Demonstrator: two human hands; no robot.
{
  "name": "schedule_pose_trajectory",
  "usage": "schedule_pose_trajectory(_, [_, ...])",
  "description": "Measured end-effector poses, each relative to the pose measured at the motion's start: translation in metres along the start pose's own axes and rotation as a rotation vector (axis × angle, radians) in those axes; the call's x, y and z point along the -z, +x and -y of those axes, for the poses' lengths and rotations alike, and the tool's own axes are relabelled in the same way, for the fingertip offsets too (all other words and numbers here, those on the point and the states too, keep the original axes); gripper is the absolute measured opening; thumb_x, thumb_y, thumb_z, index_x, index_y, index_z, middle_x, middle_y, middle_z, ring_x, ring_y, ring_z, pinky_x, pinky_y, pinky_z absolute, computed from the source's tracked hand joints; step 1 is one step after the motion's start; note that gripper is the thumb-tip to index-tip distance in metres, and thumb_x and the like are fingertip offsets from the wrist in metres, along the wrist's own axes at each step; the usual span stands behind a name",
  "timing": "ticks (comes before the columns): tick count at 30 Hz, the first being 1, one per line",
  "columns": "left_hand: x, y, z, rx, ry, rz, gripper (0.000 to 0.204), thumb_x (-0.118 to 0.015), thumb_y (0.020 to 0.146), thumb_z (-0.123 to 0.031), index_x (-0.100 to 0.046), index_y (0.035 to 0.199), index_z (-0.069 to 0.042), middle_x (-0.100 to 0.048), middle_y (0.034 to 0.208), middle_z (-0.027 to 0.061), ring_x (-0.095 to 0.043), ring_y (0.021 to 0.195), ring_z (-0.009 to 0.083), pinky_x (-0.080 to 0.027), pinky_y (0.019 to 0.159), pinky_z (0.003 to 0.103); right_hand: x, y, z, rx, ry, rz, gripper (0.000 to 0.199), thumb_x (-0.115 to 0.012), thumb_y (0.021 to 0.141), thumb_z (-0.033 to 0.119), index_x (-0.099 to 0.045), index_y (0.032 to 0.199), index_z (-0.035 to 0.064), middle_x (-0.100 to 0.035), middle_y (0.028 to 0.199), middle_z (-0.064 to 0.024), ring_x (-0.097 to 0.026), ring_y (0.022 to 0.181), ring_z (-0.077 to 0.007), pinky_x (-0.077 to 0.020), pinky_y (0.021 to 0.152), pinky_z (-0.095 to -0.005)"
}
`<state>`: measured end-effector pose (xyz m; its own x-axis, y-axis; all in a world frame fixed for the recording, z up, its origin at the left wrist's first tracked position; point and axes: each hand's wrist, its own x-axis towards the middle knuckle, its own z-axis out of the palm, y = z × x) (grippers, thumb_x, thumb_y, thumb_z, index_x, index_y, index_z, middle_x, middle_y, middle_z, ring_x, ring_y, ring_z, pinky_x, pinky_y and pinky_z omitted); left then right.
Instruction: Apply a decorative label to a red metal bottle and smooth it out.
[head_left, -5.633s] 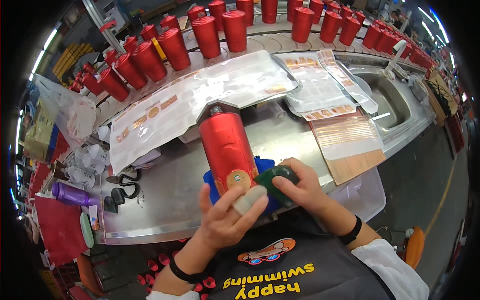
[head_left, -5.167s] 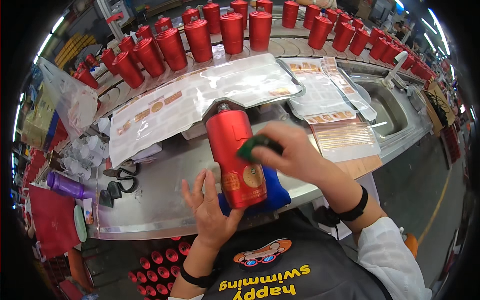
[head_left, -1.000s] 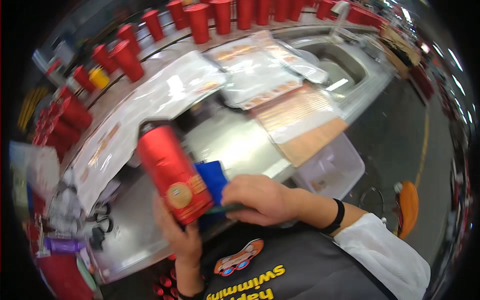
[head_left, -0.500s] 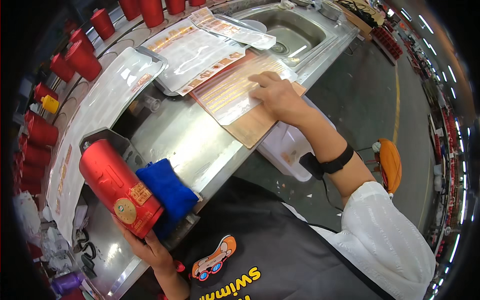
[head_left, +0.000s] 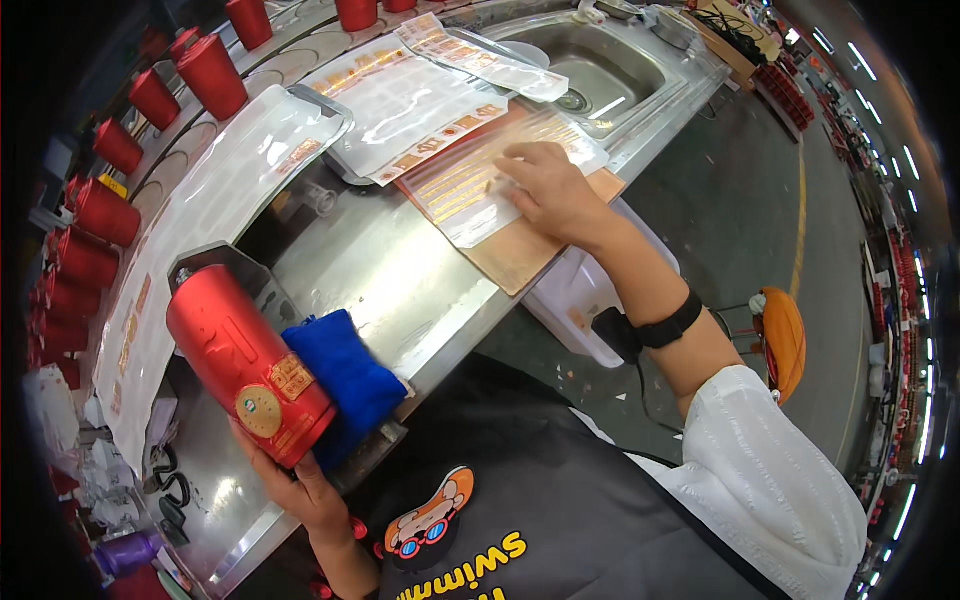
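Note:
My left hand [head_left: 300,490] is closed around the lower end of a red bottle [head_left: 235,340], which lies tilted with gold stickers near its base. Its other end rests by a dark grey angular holder [head_left: 225,258]. A blue cloth pad [head_left: 350,375] lies right beside the bottle. My right hand [head_left: 550,190] is over a clear sheet of gold-lettered stickers [head_left: 475,225] on a brown board [head_left: 520,265]. Its fingers are curled in a pinch near the gold lines. A small pale bit shows at the fingertips, too blurred to name.
White sticker sheets [head_left: 410,105] cover the back of the steel table [head_left: 370,260], with a sink [head_left: 600,75] beyond. Red bottles [head_left: 212,78] stand on a line of round carriers at the far left. A white plastic bin [head_left: 590,310] sits below the table edge.
The whole view has shifted slightly. My right hand has curled its fingers more and drawn a little left across the sticker sheet. My left hand still grips the red bottle.

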<state>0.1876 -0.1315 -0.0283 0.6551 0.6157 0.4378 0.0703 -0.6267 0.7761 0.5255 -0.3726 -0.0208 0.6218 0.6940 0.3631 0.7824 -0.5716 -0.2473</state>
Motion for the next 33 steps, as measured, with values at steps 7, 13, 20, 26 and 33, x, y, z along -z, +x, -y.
schedule_pose_trajectory(7, [0.002,-0.001,0.003,0.047,-0.060,-0.001,0.079,-0.055,0.094,-0.043,-0.023,0.145,0.008,-0.032,0.149,0.0222,-0.035,0.135,0.0297,-0.027,0.111,0.040,-0.007,0.008,0.011,0.041,0.017,-0.104,0.018,-0.067,0.077,0.017,-0.066,0.095,0.0113,-0.055,0.119,-0.0111,-0.049,0.114,-0.0326,-0.0470,0.086,-0.0455])
schedule_pose_trajectory(13, [0.015,0.005,-0.001,-0.100,0.316,-0.007,0.076,-0.065,0.088,-0.037,-0.032,0.142,0.006,-0.039,0.143,0.0254,-0.045,0.127,0.0396,-0.027,0.109,0.049,0.023,0.006,0.041,0.127,0.228,-0.037,0.009,-0.068,0.075,0.006,-0.062,0.081,0.0048,-0.056,0.110,-0.0152,-0.051,0.107,-0.0340,-0.0407,0.093,-0.0418])
schedule_pose_trajectory(20, [0.022,0.022,-0.032,-0.383,0.563,-0.055,0.078,-0.070,0.083,-0.037,-0.037,0.138,0.007,-0.048,0.135,0.0256,-0.041,0.129,0.0426,-0.023,0.110,0.053,0.076,0.009,0.148,0.198,0.647,0.233,0.010,-0.070,0.075,0.003,-0.063,0.081,0.0039,-0.053,0.114,-0.0136,-0.050,0.108,-0.0310,-0.0407,0.092,-0.0380])
schedule_pose_trajectory(26, [0.046,0.034,-0.062,-0.209,-0.152,0.095,0.051,-0.061,0.089,-0.036,-0.055,0.124,0.000,-0.039,0.142,0.0251,-0.029,0.132,0.0437,-0.014,0.111,0.051,0.091,0.020,0.216,0.618,0.739,0.300,0.014,-0.071,0.071,0.000,-0.064,0.081,0.0061,-0.051,0.115,-0.0150,-0.050,0.109,-0.0318,-0.0422,0.089,-0.0395])
schedule_pose_trajectory(33, [0.042,0.023,-0.051,-0.149,0.028,0.119,0.020,-0.062,0.088,-0.024,-0.061,0.081,-0.006,-0.046,0.137,0.0219,-0.036,0.126,0.0380,-0.021,0.106,0.047,0.057,0.012,0.218,0.485,0.794,0.373,0.011,-0.072,0.077,0.007,-0.063,0.083,0.0056,-0.051,0.115,-0.0160,-0.049,0.109,-0.0340,-0.0408,0.091,-0.0404])
